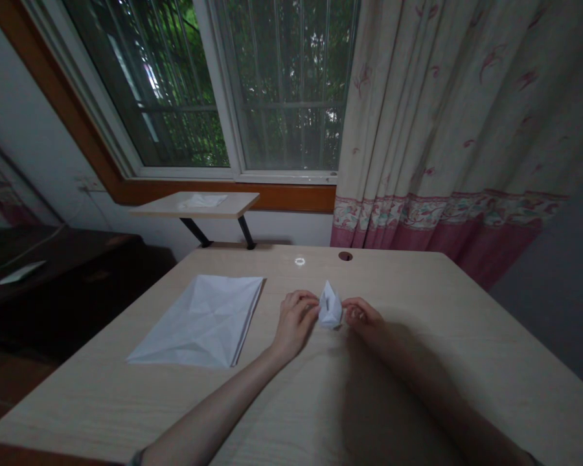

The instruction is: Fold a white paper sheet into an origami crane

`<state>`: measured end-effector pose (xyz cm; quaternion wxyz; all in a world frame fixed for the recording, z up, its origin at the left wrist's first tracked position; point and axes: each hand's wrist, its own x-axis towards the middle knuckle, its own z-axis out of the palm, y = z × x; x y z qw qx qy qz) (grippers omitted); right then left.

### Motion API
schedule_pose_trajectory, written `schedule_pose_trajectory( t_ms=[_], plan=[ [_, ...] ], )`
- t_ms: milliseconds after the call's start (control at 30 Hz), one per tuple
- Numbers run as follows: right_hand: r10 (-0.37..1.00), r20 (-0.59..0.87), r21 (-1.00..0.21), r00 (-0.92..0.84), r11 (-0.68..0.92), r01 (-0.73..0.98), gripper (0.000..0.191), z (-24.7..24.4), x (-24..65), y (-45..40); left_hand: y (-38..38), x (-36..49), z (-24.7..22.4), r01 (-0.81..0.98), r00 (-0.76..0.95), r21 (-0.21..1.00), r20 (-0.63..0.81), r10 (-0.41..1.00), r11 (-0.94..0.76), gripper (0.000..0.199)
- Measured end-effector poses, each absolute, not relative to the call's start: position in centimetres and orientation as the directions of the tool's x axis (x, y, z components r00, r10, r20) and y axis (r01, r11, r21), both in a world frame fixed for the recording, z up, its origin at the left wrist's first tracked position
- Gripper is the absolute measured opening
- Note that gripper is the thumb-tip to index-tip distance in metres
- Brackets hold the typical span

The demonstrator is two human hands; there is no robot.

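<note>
A small piece of folded white paper stands on the table between my hands, with a pointed top and a narrow dark slit in its front. My left hand has its thumb and fingers closed on the paper's left side. On the opposite side my right hand is curled, its index fingertip against the right edge of the paper. Whether the right thumb also touches it is hard to see. To the left of my left hand lies a stack of large creased white paper sheets.
The light wooden table has a round brown hole cover near its back edge. A small raised shelf with white paper on it stands at the back left. Behind are a window and a patterned curtain. A dark cabinet stands left.
</note>
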<state>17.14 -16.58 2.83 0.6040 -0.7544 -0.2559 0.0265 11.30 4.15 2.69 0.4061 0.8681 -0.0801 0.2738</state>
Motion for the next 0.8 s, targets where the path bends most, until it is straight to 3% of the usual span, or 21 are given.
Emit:
schedule_pose_trajectory(
  t_ms=[133, 333, 433, 633, 800],
  plan=[
    [0.491, 0.345, -0.871, 0.8, -0.152, 0.468, 0.016, 2.4, 17.1, -16.3, 4.1, 11.2, 2.9, -0.381, 0.85, 0.695, 0.523, 0.064, -0.61, 0.016],
    [0.483, 0.341, -0.865, 0.806, -0.174, 0.47, 0.015, 2.9, 16.3, -16.1, 4.0, 10.9, 3.0, -0.405, 0.851, 0.706, 0.523, 0.042, -0.581, 0.027],
    [0.488, 0.351, -0.848, 0.799, -0.198, 0.492, 0.016, 3.2, 16.0, -15.9, 4.2, 10.9, 2.7, -0.43, 0.833, 0.703, 0.551, 0.052, -0.567, 0.023],
    [0.511, 0.364, -0.814, 0.779, -0.232, 0.532, 0.017, 3.1, 16.0, -15.8, 4.4, 11.0, 2.4, -0.496, 0.775, 0.646, 0.63, 0.038, -0.58, 0.032],
    [0.507, 0.374, -0.812, 0.776, -0.224, 0.538, 0.019, 2.8, 15.9, -15.9, 4.3, 10.7, 2.8, -0.571, 0.728, 0.562, 0.684, -0.052, -0.599, 0.037]
  ],
)
